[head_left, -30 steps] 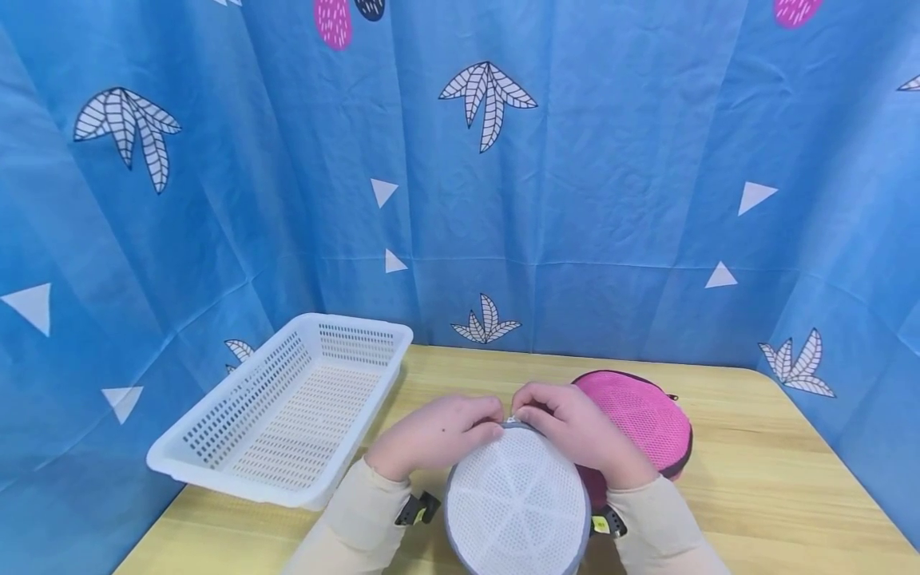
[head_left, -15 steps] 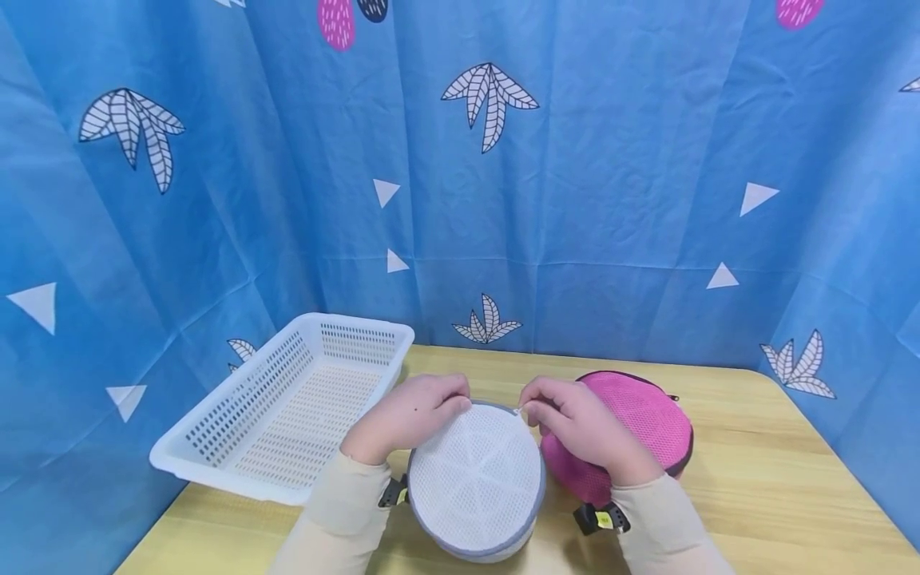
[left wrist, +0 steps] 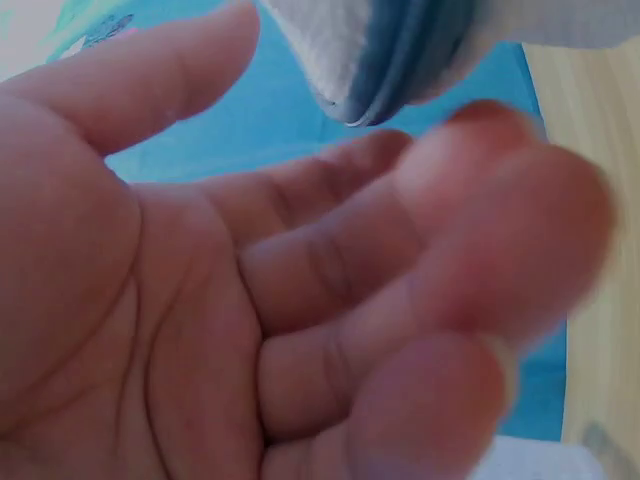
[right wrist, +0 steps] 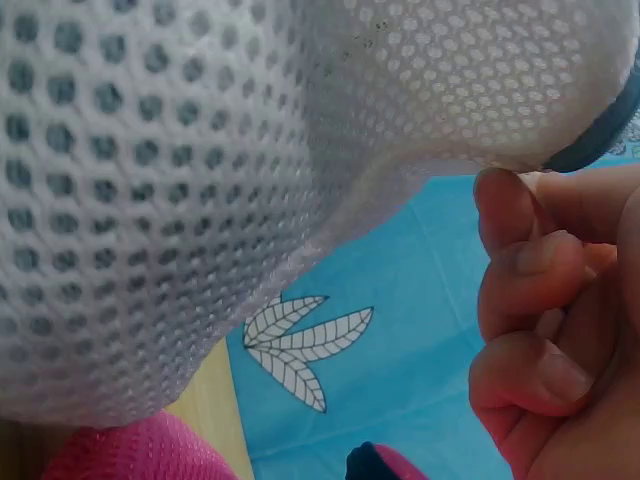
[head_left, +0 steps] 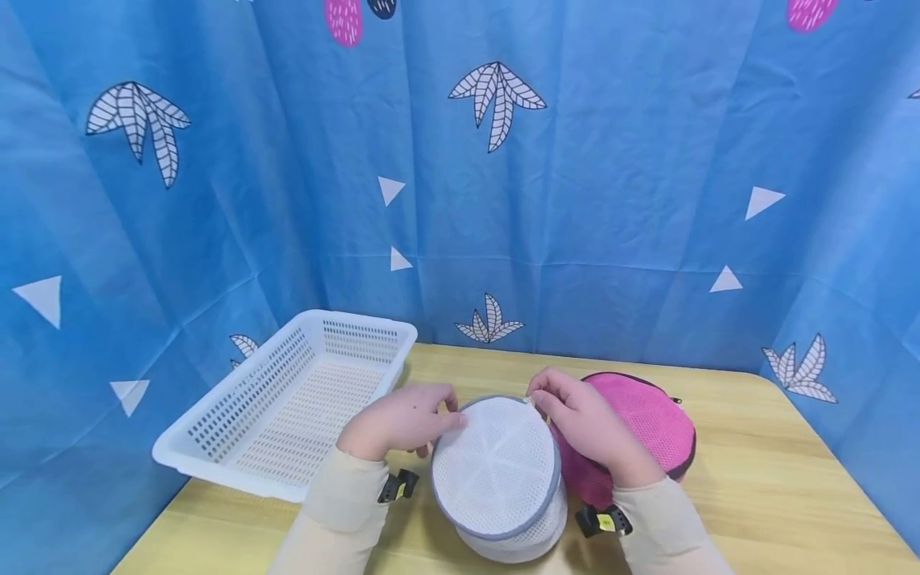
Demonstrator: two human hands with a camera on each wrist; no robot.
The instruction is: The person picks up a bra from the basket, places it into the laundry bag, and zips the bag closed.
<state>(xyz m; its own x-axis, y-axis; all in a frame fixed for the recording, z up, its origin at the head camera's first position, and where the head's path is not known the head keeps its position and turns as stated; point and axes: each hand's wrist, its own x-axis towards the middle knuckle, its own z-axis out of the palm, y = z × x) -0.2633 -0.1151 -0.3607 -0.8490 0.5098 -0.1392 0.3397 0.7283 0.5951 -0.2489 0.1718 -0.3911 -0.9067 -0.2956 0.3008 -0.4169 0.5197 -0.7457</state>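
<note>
A round white mesh laundry bag [head_left: 494, 471] with a grey rim is held tilted just above the front of the table in the head view. My right hand [head_left: 585, 422] pinches the zipper pull at its upper right rim. In the right wrist view, the thumb and index finger meet at the edge of the white mesh, and the other fingers are curled. My left hand [head_left: 402, 419] is at the bag's left edge. Its fingers [left wrist: 330, 260] are loosely bent and hold nothing in the left wrist view, where the bag's grey-blue edge hangs above them.
Behind my right hand lies a pink mesh laundry bag [head_left: 643, 415] with a dark rim and a zipper. A white plastic basket [head_left: 216, 469] with slotted sides stands on the left. A blue patterned curtain [head_left: 611, 200] surrounds the wooden table [head_left: 776, 471] at the back and sides.
The white bag first swung left, then tilted back a little rightward. My left hand has let go of the rim and moved left. The right hand keeps its pinch, slightly higher and further right.
</note>
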